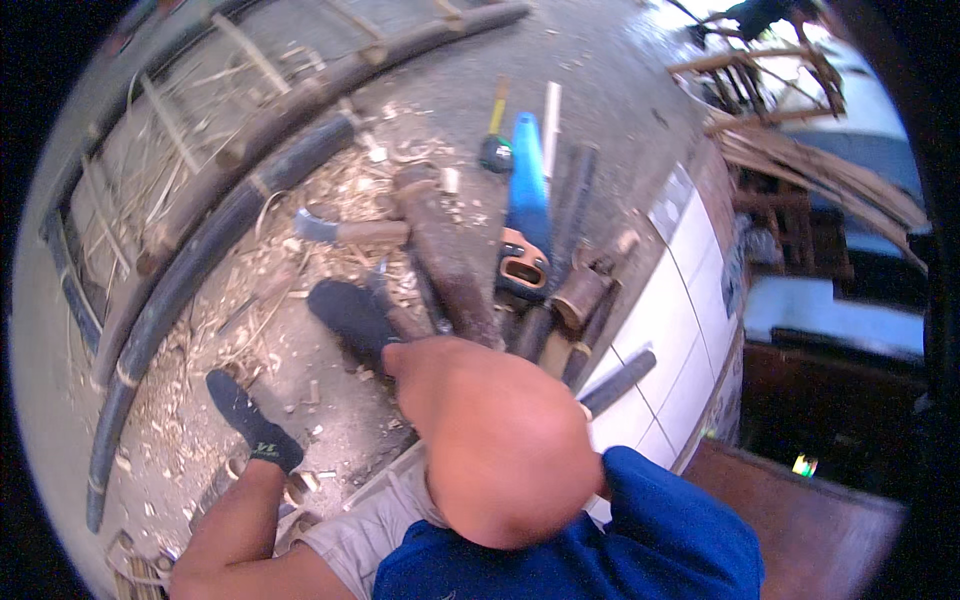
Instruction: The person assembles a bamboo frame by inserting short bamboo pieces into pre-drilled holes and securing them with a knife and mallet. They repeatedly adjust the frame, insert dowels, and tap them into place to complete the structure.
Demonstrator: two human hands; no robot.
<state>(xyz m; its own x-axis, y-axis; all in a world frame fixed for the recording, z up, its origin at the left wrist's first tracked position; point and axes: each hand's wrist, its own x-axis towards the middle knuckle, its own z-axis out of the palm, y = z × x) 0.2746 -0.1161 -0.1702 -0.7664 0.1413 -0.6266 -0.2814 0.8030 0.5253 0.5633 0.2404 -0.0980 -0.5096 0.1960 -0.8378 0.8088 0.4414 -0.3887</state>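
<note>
Neither of my hands shows. A large, blurred, bare rounded shape (510, 440), seemingly my bent knee, fills the lower middle. My blue sleeve (680, 520) runs behind it at the right, so the hand on that side is hidden. Beyond the knee lies a handsaw (527, 190) with a blue blade and an orange and black handle. Next to its blade is a tape measure (497, 153) with some yellow tape out. A curved-bladed tool with a wooden handle (370, 232) rests on shavings beside a thick brown wooden piece (445, 260).
A ladder-like frame of dark poles (190, 210) curves along the left. Wood shavings (225, 320) litter the floor around my black-socked feet (250, 420). White tiles (655, 330) form a ledge at right, with a dark tube (620, 382) across them. Wooden strips (810, 170) are piled beyond.
</note>
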